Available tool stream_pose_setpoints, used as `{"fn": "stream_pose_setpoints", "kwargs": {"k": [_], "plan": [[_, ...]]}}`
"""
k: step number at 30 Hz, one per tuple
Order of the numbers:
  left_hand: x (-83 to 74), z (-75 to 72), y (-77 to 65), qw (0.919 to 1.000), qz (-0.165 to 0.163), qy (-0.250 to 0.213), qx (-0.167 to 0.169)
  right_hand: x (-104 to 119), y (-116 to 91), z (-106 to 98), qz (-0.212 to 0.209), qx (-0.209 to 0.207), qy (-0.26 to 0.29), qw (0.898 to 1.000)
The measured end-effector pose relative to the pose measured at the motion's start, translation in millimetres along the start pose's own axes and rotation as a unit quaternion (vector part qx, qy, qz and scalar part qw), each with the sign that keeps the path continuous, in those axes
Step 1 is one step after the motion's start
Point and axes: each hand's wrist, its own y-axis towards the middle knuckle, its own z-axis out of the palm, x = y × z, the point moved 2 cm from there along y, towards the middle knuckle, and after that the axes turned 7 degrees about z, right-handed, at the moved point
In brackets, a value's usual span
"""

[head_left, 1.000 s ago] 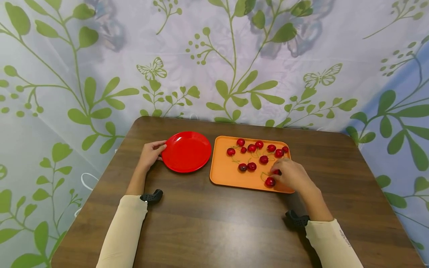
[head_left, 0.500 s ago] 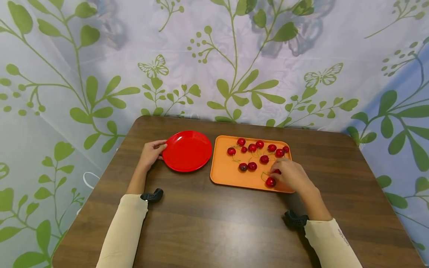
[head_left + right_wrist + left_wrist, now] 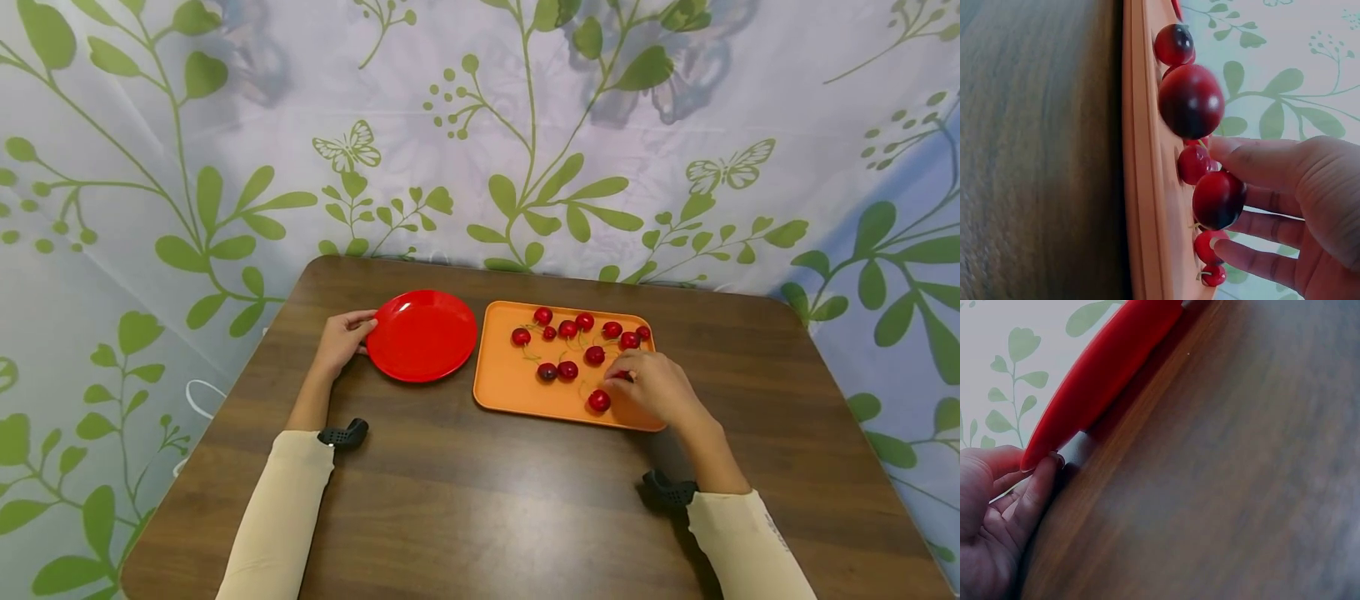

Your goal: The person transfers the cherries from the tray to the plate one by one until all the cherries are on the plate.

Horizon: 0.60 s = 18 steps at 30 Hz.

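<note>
A red plate (image 3: 422, 337) lies on the table at the left, its left rim pinched between the thumb and fingers of my left hand (image 3: 343, 340). In the left wrist view the plate (image 3: 1094, 375) appears edge-on, with fingertips beneath its rim. To its right, an orange tray (image 3: 510, 392) carries several red cherries with green stems. My right hand (image 3: 656, 385) is over the tray's near right corner. In the right wrist view its thumb and forefinger pinch at the stem of a dark cherry (image 3: 1219, 200). Another cherry (image 3: 1191, 100) sits just beside the fingertips.
The brown wooden table (image 3: 465, 500) reaches a leaf-patterned curtain (image 3: 420, 142) at the back. A white cable (image 3: 198, 398) loops beyond the table's left edge. Black wrist devices (image 3: 345, 435) are strapped to both wrists.
The cherry by my right fingertips has shifted slightly left and away from me, and the right fingers have lifted slightly. My left hand keeps its hold on the plate; the head view drifts a little.
</note>
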Motion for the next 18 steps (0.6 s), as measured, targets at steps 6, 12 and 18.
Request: {"fn": "stream_pose_setpoints", "kwargs": {"k": [6, 12, 18], "plan": [[-0.2, -1.0, 1.5, 1.0000, 0.001, 0.004, -0.005, 5, 1, -1, -0.005, -0.029, 0.018, 0.999], [8.0, -1.2, 6.2, 0.9995, 0.015, 0.025, -0.013, 11, 1, -3, 0.008, -0.043, 0.035, 0.998], [10.3, -1.4, 9.0, 0.9995, 0.015, 0.027, -0.010, 19, 3, -1, 0.019, -0.049, 0.045, 0.998]]}}
